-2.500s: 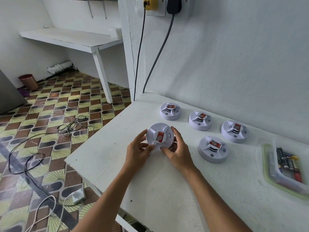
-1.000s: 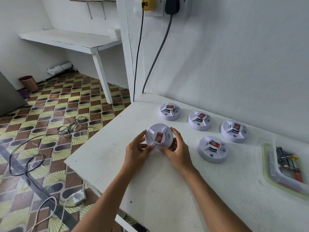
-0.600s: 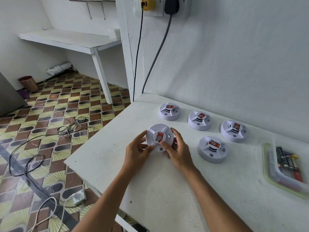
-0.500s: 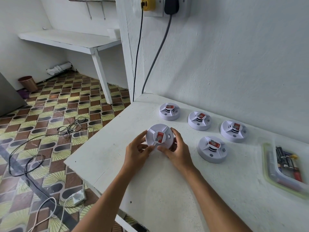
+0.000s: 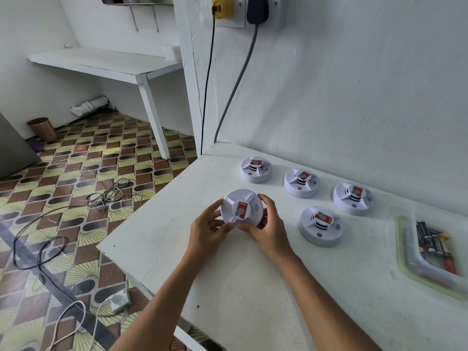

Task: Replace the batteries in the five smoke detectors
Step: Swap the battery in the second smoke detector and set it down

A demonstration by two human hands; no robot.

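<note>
Both hands clasp one smoke detector [image 5: 241, 207] between them, tilted above the tabletop [image 5: 253, 287]. The left hand [image 5: 206, 233] grips its left rim. The right hand [image 5: 269, 228] curls around its right side.

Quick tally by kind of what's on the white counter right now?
Round white plastic smoke detectors with red labels: 5 (held; resting)
Clear green-rimmed plastic battery tray: 1
Total: 6; batteries inside uncountable.

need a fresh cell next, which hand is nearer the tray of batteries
Right. The right hand grips the held smoke detector on the side facing the battery tray; the left hand grips its far side.
</note>
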